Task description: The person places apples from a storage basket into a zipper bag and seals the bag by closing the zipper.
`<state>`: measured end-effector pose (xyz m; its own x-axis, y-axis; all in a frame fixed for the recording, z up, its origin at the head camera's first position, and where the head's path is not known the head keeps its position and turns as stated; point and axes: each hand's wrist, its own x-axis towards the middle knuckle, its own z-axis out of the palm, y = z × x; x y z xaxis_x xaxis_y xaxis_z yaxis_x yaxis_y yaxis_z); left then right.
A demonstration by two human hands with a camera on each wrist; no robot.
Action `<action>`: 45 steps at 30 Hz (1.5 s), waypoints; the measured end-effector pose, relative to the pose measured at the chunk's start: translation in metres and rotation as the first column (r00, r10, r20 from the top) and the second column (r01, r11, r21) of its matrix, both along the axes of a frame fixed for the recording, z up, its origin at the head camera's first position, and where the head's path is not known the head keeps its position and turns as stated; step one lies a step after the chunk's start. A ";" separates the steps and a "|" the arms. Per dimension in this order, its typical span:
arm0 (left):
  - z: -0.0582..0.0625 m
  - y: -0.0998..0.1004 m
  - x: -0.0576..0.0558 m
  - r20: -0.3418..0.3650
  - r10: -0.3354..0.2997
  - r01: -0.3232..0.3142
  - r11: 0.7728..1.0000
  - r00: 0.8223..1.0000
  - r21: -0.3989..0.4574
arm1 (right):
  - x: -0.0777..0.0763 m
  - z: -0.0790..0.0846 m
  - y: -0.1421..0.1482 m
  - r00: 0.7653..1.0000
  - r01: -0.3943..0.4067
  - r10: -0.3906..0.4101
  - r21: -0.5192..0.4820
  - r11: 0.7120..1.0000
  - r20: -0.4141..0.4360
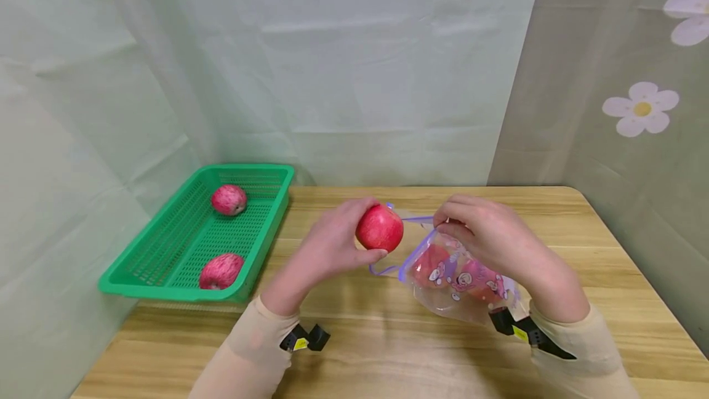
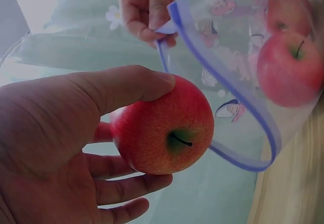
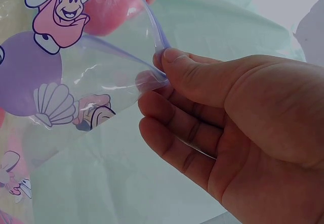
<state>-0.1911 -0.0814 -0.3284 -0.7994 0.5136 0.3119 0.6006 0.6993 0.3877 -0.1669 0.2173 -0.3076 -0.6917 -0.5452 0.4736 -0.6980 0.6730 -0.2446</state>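
Observation:
My left hand [image 1: 335, 242] grips a red apple [image 1: 380, 228] between thumb and fingers, just left of the bag's mouth. In the left wrist view the apple [image 2: 164, 128] shows its stem. A clear zip bag [image 1: 443, 303] with cartoon prints and a purple zip edge [image 2: 217, 80] lies on the table with its mouth spread toward the apple. Inside the bag are red apples [image 2: 291, 70], partly behind the prints. The right hand [image 1: 487, 229] pinches the corner of the bag's mouth; in the right wrist view its thumb [image 3: 197, 80] presses the zip edge against the fingers.
A green plastic basket [image 1: 183, 293] stands at the left of the wooden table [image 1: 388, 350] with two apples, one at its back [image 1: 229, 200] and one near its front [image 1: 221, 271]. Pale cloth curtains [image 1: 376, 66] hang behind and beside the table.

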 end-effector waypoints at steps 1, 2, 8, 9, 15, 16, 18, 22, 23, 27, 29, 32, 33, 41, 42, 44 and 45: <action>0.000 0.001 0.001 -0.003 -0.006 0.006 1.000 1.000 0.000 | 0.000 0.000 0.000 1.000 0.001 -0.001 0.000 1.000 0.000; 0.000 0.002 0.002 -0.008 -0.013 0.013 1.000 1.000 0.000 | 0.000 0.000 0.000 1.000 0.001 -0.001 0.001 1.000 0.001; -0.001 0.007 0.007 -0.016 -0.046 0.046 0.999 0.999 -0.007 | -0.001 0.000 -0.001 1.000 -0.006 0.006 0.002 1.000 0.003; -0.002 0.008 0.008 -0.015 -0.050 0.050 0.999 0.999 -0.011 | 0.000 0.000 -0.001 1.000 -0.008 0.008 0.001 1.000 0.004; -0.003 0.014 0.013 -0.012 -0.053 0.053 0.998 0.998 -0.028 | -0.001 -0.001 -0.001 1.000 -0.012 0.012 -0.001 1.000 0.009; -0.003 0.015 0.013 -0.007 -0.053 0.053 0.998 0.999 -0.028 | -0.001 -0.001 -0.001 1.000 -0.012 0.012 -0.001 1.000 0.009; -0.004 0.016 0.014 0.007 -0.056 0.056 0.998 0.998 -0.028 | -0.001 -0.001 -0.001 1.000 -0.012 0.012 -0.001 1.000 0.009; -0.006 0.018 0.014 0.035 -0.076 0.077 0.996 0.996 -0.034 | -0.001 -0.002 -0.001 1.000 -0.012 0.012 0.004 1.000 0.004; -0.007 0.018 0.013 0.036 -0.085 0.087 0.996 0.996 -0.037 | -0.001 -0.002 -0.002 1.000 -0.013 0.013 0.005 1.000 0.002; -0.010 0.020 0.010 0.025 -0.129 0.130 0.990 0.991 -0.056 | -0.002 -0.003 -0.002 1.000 -0.021 0.021 0.008 1.000 -0.012; -0.013 0.021 0.008 0.021 -0.143 0.144 0.987 0.989 -0.067 | -0.002 -0.003 -0.003 1.000 -0.025 0.025 0.008 1.000 -0.018; -0.016 0.023 0.007 0.032 -0.151 0.153 0.985 0.988 -0.082 | -0.002 -0.003 -0.003 0.999 -0.028 0.028 0.008 1.000 -0.024; -0.017 0.024 0.007 0.035 -0.152 0.154 0.984 0.988 -0.084 | -0.002 -0.003 -0.003 0.999 -0.029 0.029 0.006 1.000 -0.024; -0.024 0.030 0.009 0.040 -0.148 0.152 0.981 0.988 -0.117 | -0.001 -0.001 -0.002 0.999 -0.040 0.040 -0.004 0.999 -0.013; -0.025 0.030 0.008 0.042 -0.151 0.155 0.981 0.988 -0.118 | -0.001 -0.001 -0.002 0.999 -0.039 0.039 -0.004 0.999 -0.013; -0.026 0.032 0.008 0.042 -0.155 0.159 0.979 0.987 -0.127 | 0.000 -0.001 -0.002 0.999 -0.037 0.037 -0.004 0.999 -0.009; -0.027 0.032 0.008 0.042 -0.158 0.163 0.978 0.986 -0.131 | 0.000 -0.001 -0.002 0.999 -0.035 0.035 -0.003 0.999 -0.009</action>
<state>-0.1828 -0.0491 -0.3556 -0.7113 0.6712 0.2084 0.6983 0.6414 0.3178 -0.1671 0.2153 -0.3083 -0.6679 -0.5677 0.4812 -0.7234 0.6471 -0.2406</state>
